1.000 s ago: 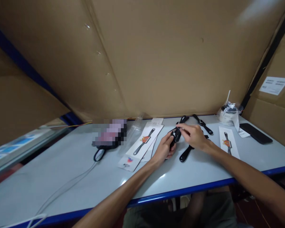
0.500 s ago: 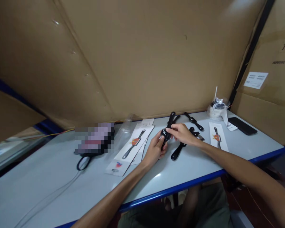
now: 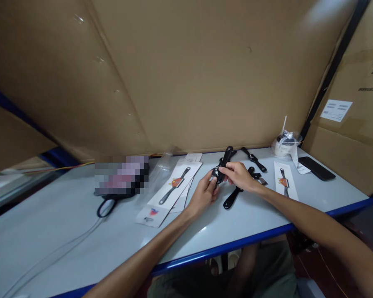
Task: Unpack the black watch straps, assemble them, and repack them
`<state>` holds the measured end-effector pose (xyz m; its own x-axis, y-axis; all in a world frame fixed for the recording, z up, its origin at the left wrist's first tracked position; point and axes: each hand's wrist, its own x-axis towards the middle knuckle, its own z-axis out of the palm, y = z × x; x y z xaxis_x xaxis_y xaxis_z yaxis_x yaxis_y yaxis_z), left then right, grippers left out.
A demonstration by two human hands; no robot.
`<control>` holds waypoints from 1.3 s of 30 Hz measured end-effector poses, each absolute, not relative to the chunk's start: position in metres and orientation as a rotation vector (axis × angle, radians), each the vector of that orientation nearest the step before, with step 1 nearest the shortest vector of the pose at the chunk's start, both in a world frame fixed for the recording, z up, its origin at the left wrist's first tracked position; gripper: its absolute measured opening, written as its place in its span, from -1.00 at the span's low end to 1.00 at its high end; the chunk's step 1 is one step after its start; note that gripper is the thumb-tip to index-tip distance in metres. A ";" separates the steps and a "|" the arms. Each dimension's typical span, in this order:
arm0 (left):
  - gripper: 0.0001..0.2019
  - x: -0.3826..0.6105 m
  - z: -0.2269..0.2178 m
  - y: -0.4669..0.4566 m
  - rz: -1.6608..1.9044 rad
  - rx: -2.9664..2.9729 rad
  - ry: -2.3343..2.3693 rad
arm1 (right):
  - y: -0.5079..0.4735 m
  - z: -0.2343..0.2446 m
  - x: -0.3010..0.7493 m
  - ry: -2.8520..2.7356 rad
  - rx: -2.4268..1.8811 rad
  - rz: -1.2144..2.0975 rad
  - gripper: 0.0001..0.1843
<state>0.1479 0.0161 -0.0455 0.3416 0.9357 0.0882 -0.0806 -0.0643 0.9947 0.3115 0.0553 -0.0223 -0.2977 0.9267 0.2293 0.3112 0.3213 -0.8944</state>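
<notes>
Both hands hold a black two-handled spokeshave just above the table, one handle pointing up and away. My left hand is closed around its lower part near the metal middle. With its fingers pinched at the middle, my right hand grips the same tool from the other side. Fingers partly hide the blade area. Another black spokeshave lies below my right hand, partly covered by it, near a small metal-ended piece. One more spokeshave rests farther back, and another black handle shows behind the held one.
Printed white cards and clear plastic sleeves lie left of my hands. To the right are another card, a black phone and a bagged cup with straw. A blurred-out device with a strap and cable sits left. Cardboard walls the back.
The held spokeshave has tilted slightly, its upper handle leaning a little more to the right. Both hands keep their hold. The camera view has shifted slightly.
</notes>
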 end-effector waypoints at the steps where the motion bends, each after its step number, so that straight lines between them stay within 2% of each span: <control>1: -0.44 0.148 -0.045 0.016 1.030 1.360 0.860 | 0.056 -0.023 0.311 -1.790 -1.106 0.973 -0.64; 12: -0.46 0.148 -0.044 0.016 1.059 1.356 0.846 | 0.059 -0.029 0.312 -1.762 -1.082 0.987 -0.61; 19: -0.50 0.148 -0.038 0.010 1.065 1.349 0.827 | 0.059 -0.025 0.313 -1.708 -1.020 1.023 -0.31; 21: -0.50 0.148 -0.036 0.009 1.057 1.330 0.822 | 0.059 -0.024 0.312 -1.697 -1.006 1.040 -0.28; 34: -0.46 0.151 -0.039 0.010 1.051 1.364 0.839 | 0.057 -0.024 0.313 -1.732 -1.096 0.983 -0.50; 39: -0.41 0.149 -0.040 0.011 1.030 1.365 0.820 | 0.056 -0.024 0.313 -1.758 -1.098 0.961 -0.51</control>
